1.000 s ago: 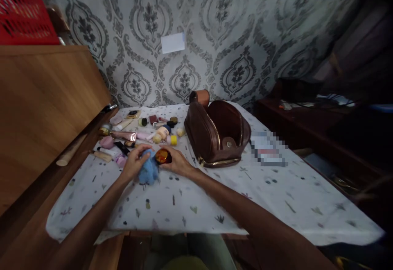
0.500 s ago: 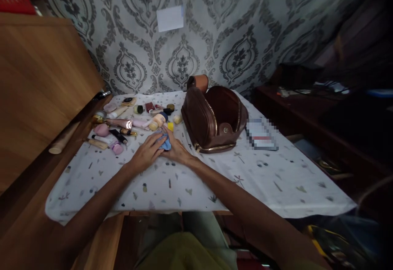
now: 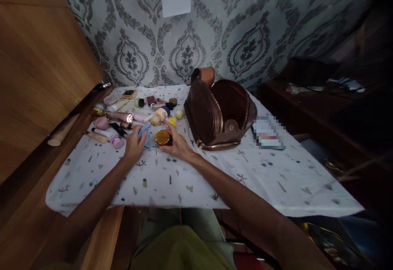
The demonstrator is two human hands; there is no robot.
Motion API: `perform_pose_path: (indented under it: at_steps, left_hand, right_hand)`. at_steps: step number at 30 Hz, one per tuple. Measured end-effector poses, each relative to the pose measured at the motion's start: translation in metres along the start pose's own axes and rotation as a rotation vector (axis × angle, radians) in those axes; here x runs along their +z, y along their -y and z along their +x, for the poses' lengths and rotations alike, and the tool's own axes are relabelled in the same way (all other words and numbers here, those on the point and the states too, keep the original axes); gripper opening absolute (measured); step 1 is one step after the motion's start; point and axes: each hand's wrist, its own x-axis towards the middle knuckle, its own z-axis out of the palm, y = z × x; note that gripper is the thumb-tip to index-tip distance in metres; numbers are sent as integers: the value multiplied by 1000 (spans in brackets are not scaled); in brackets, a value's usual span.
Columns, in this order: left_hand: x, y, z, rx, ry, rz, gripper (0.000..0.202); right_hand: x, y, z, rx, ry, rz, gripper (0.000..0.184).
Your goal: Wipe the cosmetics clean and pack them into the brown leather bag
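My left hand (image 3: 134, 144) is closed round a crumpled blue cloth (image 3: 145, 135). Just to its right, my right hand (image 3: 178, 144) grips a jar with a shiny gold lid (image 3: 162, 137), the lid turned up toward me. Cloth and jar are apart. Beyond the hands lie loose cosmetics: a cream bottle with a dark blue cap (image 3: 161, 113), a small yellow item (image 3: 172, 121), a rose-gold tube (image 3: 120, 117) and a pink sponge (image 3: 101, 123). A brown leather bag (image 3: 202, 114) stands unzipped to the right of my right hand.
The table has a white printed cloth (image 3: 190, 180). A pixelated flat item (image 3: 267, 134) lies right of the bag. A wooden panel (image 3: 46, 57) rises along the left side, with a beige tube (image 3: 61, 132) on the ledge below. Patterned fabric (image 3: 187, 48) hangs behind.
My left hand has drawn the blue cloth away to the left, off the jar. The gold lid now shows in my right hand. The view has tipped slightly downward.
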Motion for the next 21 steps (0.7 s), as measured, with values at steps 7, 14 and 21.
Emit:
perform_pose_path:
  at_steps: [7, 14, 21]
  left_hand:
    - [-2, -2, 1, 59, -43, -188, 31]
    - [-4, -20, -13, 369, 6, -90, 42]
    - [5, -25, -18, 421, 198, 44, 39]
  right_hand:
    - [5, -6, 0, -7, -62, 113, 91]
    - [5, -7, 0, -63, -85, -135, 47]
    - [4, -10, -1, -258, -29, -202, 43]
